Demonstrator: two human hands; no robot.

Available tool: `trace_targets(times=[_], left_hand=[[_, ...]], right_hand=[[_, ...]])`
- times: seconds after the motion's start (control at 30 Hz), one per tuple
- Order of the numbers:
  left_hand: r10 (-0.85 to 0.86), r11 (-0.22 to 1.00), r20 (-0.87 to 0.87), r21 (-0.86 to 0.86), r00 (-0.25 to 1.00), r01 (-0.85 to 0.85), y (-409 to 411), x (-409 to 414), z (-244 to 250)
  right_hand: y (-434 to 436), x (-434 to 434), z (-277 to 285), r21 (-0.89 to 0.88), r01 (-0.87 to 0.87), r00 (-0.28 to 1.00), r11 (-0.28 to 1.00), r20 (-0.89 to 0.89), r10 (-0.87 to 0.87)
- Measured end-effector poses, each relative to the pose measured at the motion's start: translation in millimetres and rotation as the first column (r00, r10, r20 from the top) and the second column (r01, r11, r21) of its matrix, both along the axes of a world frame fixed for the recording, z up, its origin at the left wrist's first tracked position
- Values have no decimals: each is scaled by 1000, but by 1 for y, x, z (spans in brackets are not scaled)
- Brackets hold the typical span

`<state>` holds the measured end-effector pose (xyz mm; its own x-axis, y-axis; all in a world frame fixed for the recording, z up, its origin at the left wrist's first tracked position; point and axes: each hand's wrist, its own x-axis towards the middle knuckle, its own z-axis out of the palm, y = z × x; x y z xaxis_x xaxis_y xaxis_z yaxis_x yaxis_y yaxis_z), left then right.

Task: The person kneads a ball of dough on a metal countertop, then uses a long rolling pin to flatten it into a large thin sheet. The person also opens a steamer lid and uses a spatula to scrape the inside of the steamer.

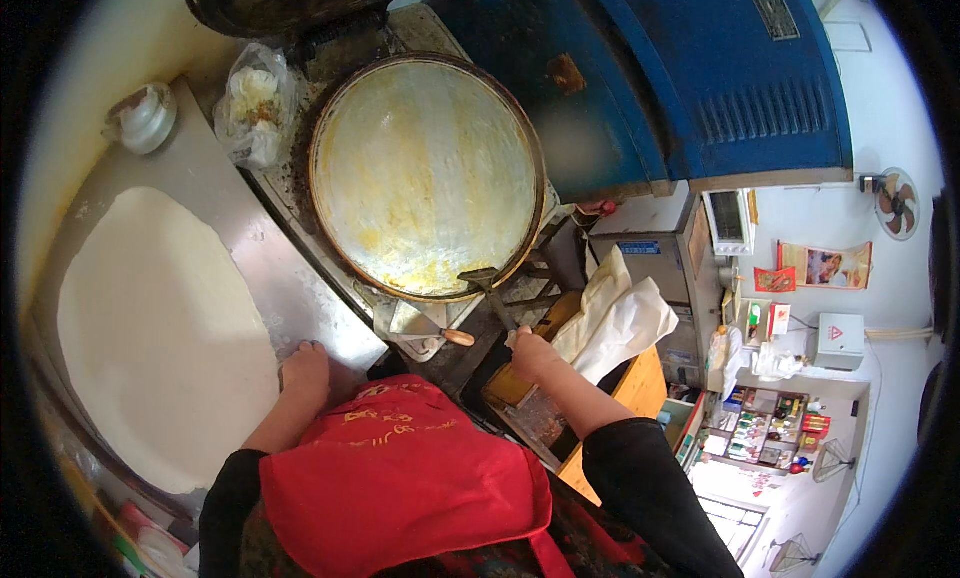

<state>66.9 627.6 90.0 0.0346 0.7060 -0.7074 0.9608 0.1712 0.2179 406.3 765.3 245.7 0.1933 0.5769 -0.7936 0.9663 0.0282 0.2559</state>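
Observation:
My right hand (pixel 534 355) is closed around the handle of a spatula-like tool (pixel 480 278). Its broad dark head lies at the near edge of a large round griddle pan (pixel 427 173), whose pale surface shines with yellowish oil. My left hand (pixel 306 372) rests on the steel worktop (pixel 315 308), beside a large flat sheet of dough (pixel 165 330). Its fingers are partly hidden, so whether they grip anything is unclear. Between my hands, near the pan, lies a scraper with a wooden handle (pixel 457 337) and a metal blade (pixel 412 320).
A clear plastic bag with food remnants (pixel 257 109) and a white lidded pot (pixel 144 119) stand left of the pan. Behind it rises a blue metal cabinet (pixel 720 90). Pale cloth (pixel 611 319) hangs over a wooden drawer or box (pixel 645 372) beside my right forearm.

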Motion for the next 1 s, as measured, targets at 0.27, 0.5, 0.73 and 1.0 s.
trace_targets(times=[0.27,0.5,0.73,1.0], left_hand=[[92,994,101,49,991,-97,0,-7,9],[227,965,101,110,969,-238,18,-22,1],[401,898,193,109,896,-425,23,-25,16],[686,657,268,171,677,-734,27,-26,56]], right_hand=[[12,5,-12,3,7,999,1000,-37,-7],[80,-19,-32,15,-4,1000,1000,5,4],[206,-38,-68,-55,-269,963,961,-17,269],[338,-117,-39,-286,-941,215,179,-101,971]])
